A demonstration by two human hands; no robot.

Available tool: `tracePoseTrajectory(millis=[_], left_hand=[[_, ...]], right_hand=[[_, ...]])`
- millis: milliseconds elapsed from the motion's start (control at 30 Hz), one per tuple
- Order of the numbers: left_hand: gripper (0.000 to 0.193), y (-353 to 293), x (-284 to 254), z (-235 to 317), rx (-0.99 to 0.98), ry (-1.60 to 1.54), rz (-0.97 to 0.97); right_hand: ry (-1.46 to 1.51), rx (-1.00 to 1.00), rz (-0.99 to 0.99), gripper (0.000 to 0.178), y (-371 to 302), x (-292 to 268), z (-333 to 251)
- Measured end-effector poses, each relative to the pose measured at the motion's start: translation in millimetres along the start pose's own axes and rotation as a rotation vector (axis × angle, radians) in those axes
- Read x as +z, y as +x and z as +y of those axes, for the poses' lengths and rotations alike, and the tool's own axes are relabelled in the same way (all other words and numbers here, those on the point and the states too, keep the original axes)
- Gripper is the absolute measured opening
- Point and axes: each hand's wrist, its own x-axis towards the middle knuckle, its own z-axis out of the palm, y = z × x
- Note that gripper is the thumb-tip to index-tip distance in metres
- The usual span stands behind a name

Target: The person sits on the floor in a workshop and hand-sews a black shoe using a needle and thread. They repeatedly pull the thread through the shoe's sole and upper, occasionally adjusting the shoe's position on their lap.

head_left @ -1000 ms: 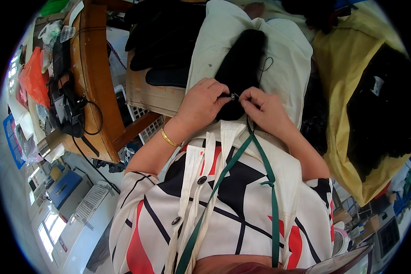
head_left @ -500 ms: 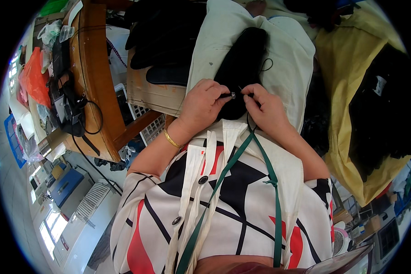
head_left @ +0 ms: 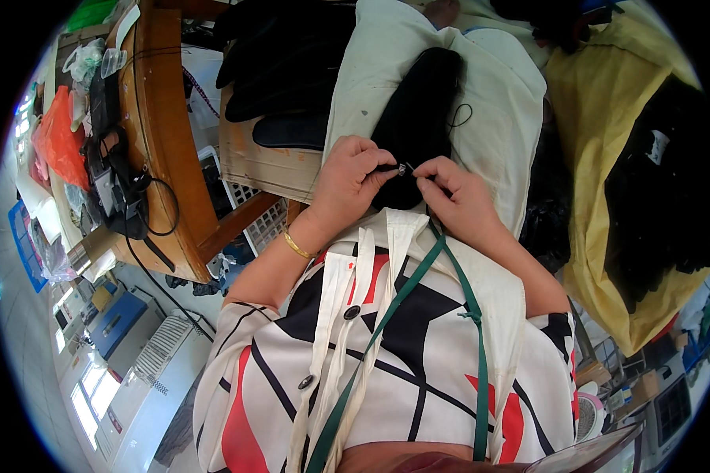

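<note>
A long, dark black soft piece [head_left: 418, 94], shaped like a slipper or shoe upper, lies across my lap on a cream apron [head_left: 497, 87]. My left hand [head_left: 353, 175] is closed in a pinch at its near part. Just beyond those fingertips sits a small shiny silver ornament [head_left: 402, 169]. From the right, my right hand [head_left: 456, 189] pinches a thin needle [head_left: 410, 166], whose tip is close to the ornament. A loop of black thread [head_left: 461, 116] lies on the apron beside the black piece. What exactly is between the left fingers is partly hidden.
Black padded pieces [head_left: 284, 71] are piled on a cardboard box [head_left: 268, 169] at left. A wooden table [head_left: 166, 134] bears cables and an orange plastic bag [head_left: 59, 130]. On the right stands a yellow sack [head_left: 576, 102] with black material. Green straps [head_left: 475, 355] hang over my chest.
My right hand has shifted slightly left and down, bringing the needle nearer the silver ornament. My left hand has barely moved and keeps its pinch.
</note>
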Motion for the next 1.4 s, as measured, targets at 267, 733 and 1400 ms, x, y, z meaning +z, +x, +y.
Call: tracePoseTrajectory(millis=[267, 733, 1400], left_hand=[[0.022, 1, -3, 2, 0.029, 0.024, -0.042], [0.014, 12, -6, 6, 0.06, 0.052, -0.084], [0.019, -1, 5, -3, 0.035, 0.007, 0.014]], right_hand=[[0.543, -0.377, 0.38, 0.015, -3, -76, -48], [0.751, -1.02, 0.377, 0.011, -50, -179, -116], [-0.423, -0.238, 0.006, 0.015, 5, -7, -12]])
